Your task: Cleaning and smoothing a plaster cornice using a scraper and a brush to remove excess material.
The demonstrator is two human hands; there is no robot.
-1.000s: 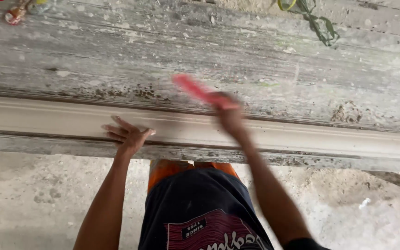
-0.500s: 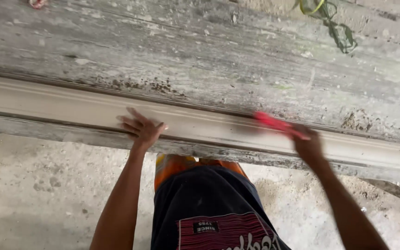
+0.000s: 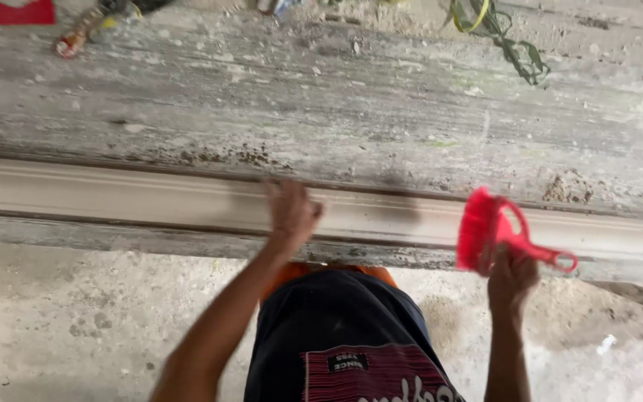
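The biggest thing before you is the grey, weathered work surface (image 3: 381, 112), stained and scattered with white crumbs and dust, running across the whole upper half of the view. Along its near edge lies the long pale moulding strip (image 3: 113, 197), cream-coloured with shallow ridges along its length; it spans the view from left to right and tilts slightly downward toward your right. Below it the concrete floor (image 3: 61, 320) is open on both sides of your dark shorts (image 3: 336, 335).

Your left hand (image 3: 292, 212) rests on the strip near the middle of its length, fingers blurred, laid on it rather than gripping anything. Your right hand (image 3: 511, 275) is closed around the handle of a small red hand brush (image 3: 489, 234), held just in front of the strip's near edge toward your right, with the bristle head up and the looped handle end pointing right.

The strip lies bare to the left of your left hand, and between your two hands. At the far edge of the surface sit a tangle of green and yellow cord (image 3: 504, 37) and a red object (image 3: 13, 11) at the top left corner, both well apart from your hands.
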